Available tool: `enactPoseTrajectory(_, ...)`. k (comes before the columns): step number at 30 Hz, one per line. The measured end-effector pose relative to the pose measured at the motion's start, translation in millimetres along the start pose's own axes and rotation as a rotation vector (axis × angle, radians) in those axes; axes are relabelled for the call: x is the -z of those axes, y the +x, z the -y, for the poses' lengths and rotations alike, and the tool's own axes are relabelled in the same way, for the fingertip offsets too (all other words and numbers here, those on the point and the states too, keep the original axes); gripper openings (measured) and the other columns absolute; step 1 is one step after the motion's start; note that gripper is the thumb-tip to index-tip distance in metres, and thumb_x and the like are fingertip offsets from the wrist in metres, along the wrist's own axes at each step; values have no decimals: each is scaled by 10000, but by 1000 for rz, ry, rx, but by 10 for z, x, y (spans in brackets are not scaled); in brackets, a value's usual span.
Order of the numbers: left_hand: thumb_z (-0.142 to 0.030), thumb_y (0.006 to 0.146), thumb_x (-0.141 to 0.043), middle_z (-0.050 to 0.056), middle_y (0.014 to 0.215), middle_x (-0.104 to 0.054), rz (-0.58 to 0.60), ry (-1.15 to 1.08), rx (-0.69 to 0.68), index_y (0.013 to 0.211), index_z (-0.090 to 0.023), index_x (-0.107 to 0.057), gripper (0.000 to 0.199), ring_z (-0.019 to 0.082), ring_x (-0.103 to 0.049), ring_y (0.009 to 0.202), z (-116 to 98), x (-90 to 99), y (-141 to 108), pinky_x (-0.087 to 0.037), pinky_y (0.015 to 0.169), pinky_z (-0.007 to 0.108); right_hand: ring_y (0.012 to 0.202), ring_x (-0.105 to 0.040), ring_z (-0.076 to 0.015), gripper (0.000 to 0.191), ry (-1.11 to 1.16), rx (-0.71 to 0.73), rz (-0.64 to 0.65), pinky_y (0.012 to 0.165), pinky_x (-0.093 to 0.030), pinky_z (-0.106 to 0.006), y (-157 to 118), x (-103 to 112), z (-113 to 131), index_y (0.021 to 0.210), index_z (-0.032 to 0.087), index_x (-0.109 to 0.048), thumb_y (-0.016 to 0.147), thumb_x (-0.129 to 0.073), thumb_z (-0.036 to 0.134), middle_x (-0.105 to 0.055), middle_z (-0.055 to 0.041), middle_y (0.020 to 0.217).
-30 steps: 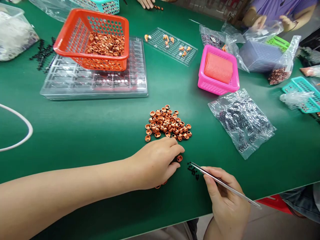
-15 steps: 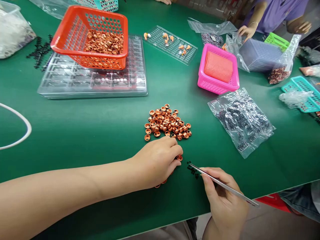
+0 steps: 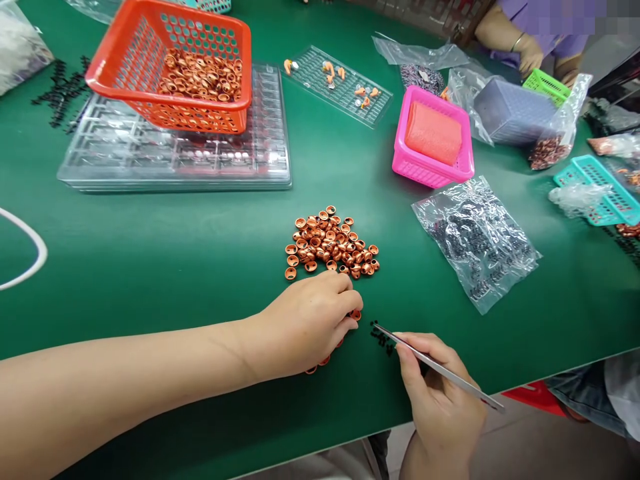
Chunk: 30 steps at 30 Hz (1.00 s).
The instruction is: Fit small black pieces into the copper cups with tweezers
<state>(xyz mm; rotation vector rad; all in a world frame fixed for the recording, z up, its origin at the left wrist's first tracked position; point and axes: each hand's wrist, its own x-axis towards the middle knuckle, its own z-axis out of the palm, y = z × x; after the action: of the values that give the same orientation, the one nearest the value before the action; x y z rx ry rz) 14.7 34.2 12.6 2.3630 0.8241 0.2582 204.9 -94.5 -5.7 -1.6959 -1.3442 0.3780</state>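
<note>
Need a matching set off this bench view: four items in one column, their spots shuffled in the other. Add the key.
Items
1. tweezers
2. orange-red basket
3. pink basket
4. loose copper-coloured pile

Spots
A. on the green tabletop, just beyond the left hand
B. around a salmon-red roll
C. in the right hand, tips by the black bits
D. on the clear trays

Pairs: 1-C, 2-D, 3-B, 4-A
</note>
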Motion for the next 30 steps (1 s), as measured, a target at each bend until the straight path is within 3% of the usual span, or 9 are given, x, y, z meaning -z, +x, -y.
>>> enactPoseTrajectory(23,-191,868,-653,34,905,-629,-3,-1,11,936,-188,-675,71,192,-593,808,14,6,19,-451,639,282,841,-697,-186,250,-54,190,83,734,-579,-338,3,7,-7,993,256,-654,810,-671,87,-739,-17,922)
enactPoseTrajectory(30,-172,922,-549,45,832,-653,-48,30,-100,932,-158,-668,120,191,-605,782,-30,-11,-8,-468,670,291,794,-711,-198,258,149,171,-109,664,-578,-344,-29,-25,58,961,242,-673,802,-646,42,-737,-10,883)
